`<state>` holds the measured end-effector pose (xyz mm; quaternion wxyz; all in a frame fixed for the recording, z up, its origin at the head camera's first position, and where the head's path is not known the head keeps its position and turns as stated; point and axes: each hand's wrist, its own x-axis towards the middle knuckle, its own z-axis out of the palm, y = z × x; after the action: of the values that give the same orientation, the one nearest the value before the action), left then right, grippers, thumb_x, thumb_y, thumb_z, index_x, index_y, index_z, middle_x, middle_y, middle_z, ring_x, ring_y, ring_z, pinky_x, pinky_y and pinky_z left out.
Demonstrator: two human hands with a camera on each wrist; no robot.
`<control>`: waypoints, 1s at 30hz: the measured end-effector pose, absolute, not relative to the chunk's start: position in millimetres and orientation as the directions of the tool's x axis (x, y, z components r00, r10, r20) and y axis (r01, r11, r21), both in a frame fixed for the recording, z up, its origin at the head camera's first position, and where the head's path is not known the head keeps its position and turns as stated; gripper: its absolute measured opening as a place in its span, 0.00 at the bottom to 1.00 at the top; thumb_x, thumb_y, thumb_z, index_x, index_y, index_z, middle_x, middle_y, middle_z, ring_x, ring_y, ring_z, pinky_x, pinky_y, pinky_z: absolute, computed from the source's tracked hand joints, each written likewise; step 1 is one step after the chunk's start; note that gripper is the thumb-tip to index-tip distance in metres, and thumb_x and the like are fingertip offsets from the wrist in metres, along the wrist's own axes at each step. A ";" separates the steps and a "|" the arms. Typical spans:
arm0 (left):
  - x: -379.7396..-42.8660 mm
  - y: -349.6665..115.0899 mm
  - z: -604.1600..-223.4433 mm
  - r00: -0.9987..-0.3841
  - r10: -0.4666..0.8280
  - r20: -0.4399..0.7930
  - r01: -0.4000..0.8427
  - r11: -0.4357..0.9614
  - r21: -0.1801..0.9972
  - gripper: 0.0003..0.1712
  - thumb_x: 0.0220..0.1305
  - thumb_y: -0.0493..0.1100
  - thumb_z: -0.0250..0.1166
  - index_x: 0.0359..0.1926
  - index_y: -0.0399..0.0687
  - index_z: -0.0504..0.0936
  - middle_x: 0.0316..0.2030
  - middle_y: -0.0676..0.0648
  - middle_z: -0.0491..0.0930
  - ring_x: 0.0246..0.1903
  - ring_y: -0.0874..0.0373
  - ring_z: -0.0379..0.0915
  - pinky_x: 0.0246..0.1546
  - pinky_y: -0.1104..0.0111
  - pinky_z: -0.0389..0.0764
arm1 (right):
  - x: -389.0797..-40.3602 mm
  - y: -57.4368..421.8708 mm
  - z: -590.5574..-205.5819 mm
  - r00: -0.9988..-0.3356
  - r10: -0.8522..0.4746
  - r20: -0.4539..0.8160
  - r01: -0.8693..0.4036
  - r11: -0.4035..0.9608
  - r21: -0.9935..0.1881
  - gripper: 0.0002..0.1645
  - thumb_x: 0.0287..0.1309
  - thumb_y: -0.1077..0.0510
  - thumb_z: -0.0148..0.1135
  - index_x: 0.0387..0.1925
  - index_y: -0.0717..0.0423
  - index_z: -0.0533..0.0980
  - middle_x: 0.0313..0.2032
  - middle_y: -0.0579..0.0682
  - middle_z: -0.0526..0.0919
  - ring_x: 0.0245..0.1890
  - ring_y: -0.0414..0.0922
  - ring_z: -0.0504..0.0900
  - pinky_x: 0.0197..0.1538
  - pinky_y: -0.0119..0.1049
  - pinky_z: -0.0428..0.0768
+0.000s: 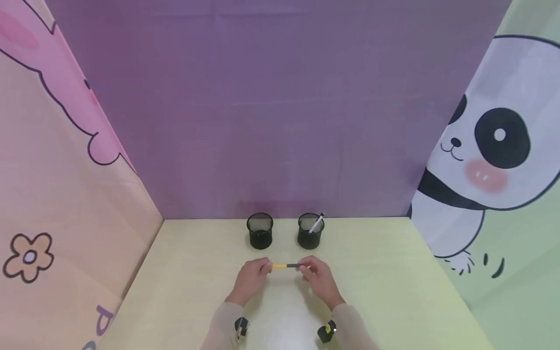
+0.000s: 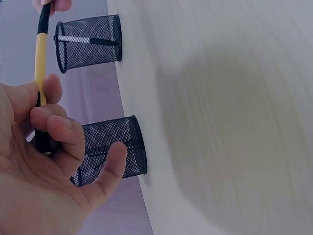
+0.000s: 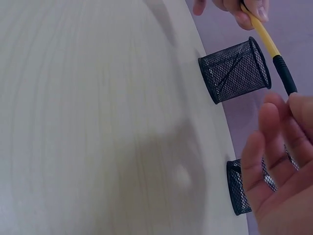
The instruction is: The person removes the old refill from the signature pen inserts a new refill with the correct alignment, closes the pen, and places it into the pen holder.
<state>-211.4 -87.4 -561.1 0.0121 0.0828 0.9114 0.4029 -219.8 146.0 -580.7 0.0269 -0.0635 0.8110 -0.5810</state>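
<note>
A yellow-and-black pen (image 1: pixel 280 266) is held level between both hands above the table. My left hand (image 1: pixel 251 277) grips its yellow end between thumb and fingers, and a black tip shows inside the palm in the left wrist view. My right hand (image 1: pixel 320 279) pinches the black ribbed end (image 3: pixel 283 73); its other fingers are loosely bent. Behind the hands stand two black mesh pen cups. A white pen with a black part (image 2: pixel 90 40) leans in the right cup (image 1: pixel 308 239). Dark lines show in the left cup (image 1: pixel 260 239); I cannot tell what they are.
The pale wooden table (image 1: pixel 183 272) meets a purple backdrop (image 1: pixel 280 121) just behind the cups. Printed cloth walls stand on both sides, with a panda (image 1: pixel 516 194) on the right one. Small black cameras (image 1: pixel 326 332) are strapped to both wrists.
</note>
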 end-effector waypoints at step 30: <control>-210.5 -87.0 -568.9 -0.984 0.173 0.047 0.149 0.644 0.750 0.13 0.77 0.45 0.56 0.36 0.47 0.82 0.30 0.47 0.81 0.29 0.58 0.68 0.35 0.66 0.70 | -219.0 148.2 -579.8 -0.996 -0.090 0.022 -0.053 0.357 -0.932 0.05 0.66 0.63 0.63 0.42 0.54 0.80 0.35 0.51 0.84 0.32 0.43 0.80 0.38 0.33 0.78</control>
<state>-210.5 -87.0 -568.9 0.0144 0.0888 0.9065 0.4125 -219.0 148.2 -579.8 0.0165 -0.0433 0.8237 -0.5652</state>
